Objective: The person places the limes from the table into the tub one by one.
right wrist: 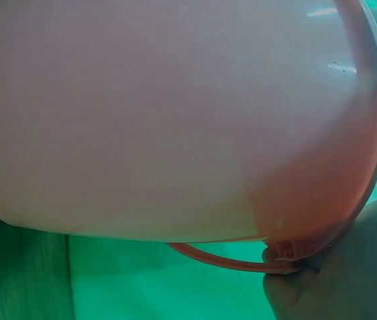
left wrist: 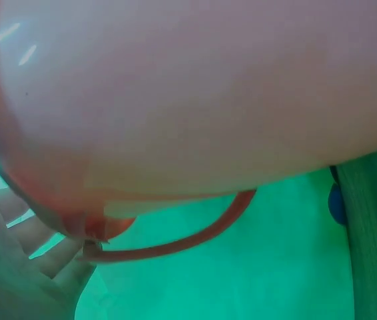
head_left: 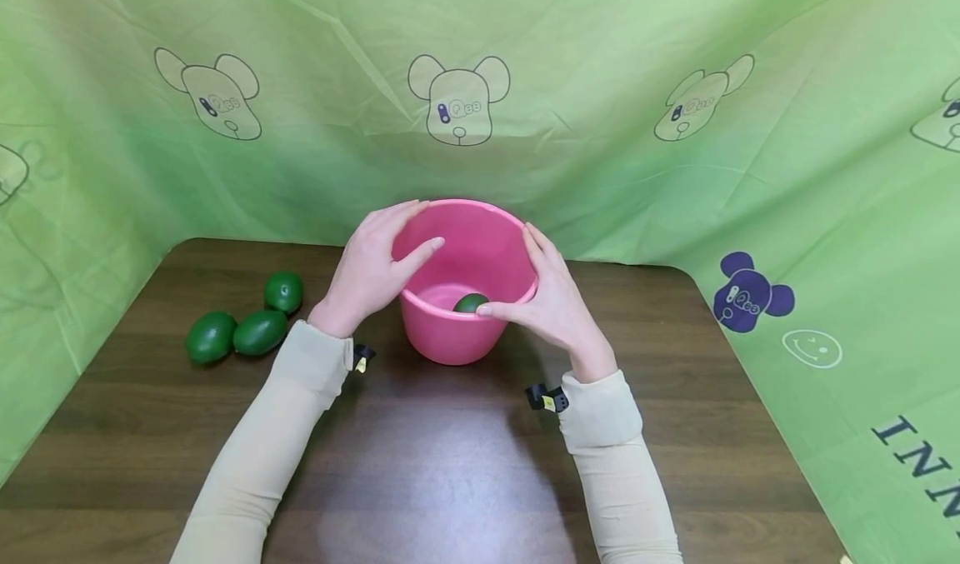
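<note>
Both hands clasping a round pink plastic bucket on the dark wooden table.
Left hand and right hand curled around opposite rims; one green avocado inside; three glossy green avocados lying left of the bucket.

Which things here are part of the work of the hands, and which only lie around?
In use: pink bucket, held at its rim by left hand and right hand; green fruit inside.
Lying about: three green fruits on the table; green cloth.
</note>
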`<state>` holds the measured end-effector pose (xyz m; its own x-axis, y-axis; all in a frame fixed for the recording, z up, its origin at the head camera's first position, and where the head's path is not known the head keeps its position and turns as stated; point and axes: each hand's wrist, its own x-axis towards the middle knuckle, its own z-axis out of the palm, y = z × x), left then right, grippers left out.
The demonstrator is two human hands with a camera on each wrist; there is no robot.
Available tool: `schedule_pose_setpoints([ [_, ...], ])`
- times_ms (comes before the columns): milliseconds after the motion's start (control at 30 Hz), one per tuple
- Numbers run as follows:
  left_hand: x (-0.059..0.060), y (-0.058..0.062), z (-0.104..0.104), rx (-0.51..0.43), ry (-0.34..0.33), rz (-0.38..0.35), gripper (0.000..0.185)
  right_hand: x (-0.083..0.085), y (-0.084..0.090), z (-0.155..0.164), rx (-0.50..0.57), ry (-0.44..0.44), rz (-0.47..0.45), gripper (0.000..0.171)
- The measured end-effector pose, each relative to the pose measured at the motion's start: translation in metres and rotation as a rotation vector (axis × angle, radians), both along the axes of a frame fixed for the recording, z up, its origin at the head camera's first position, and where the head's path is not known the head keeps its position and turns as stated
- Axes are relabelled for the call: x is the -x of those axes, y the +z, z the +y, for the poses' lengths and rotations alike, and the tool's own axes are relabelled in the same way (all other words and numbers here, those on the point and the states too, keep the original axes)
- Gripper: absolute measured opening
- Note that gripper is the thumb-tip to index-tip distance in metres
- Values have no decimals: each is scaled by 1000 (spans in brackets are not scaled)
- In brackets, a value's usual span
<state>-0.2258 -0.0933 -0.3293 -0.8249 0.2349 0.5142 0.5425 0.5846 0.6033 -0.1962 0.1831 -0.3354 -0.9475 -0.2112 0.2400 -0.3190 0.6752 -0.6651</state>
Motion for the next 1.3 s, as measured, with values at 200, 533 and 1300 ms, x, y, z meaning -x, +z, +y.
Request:
schedule_pose_setpoints([
  [200, 0, -2, -12, -27, 33, 9, 63, -1, -1, 0, 6, -9, -6, 128],
  [533, -3, -3, -30, -30, 90, 15, 63, -2, -1, 1, 16, -3, 3, 128],
  [1300, -12, -15, -67, -40, 221, -35, 67, -1, -5, 0, 25, -7, -1, 128],
])
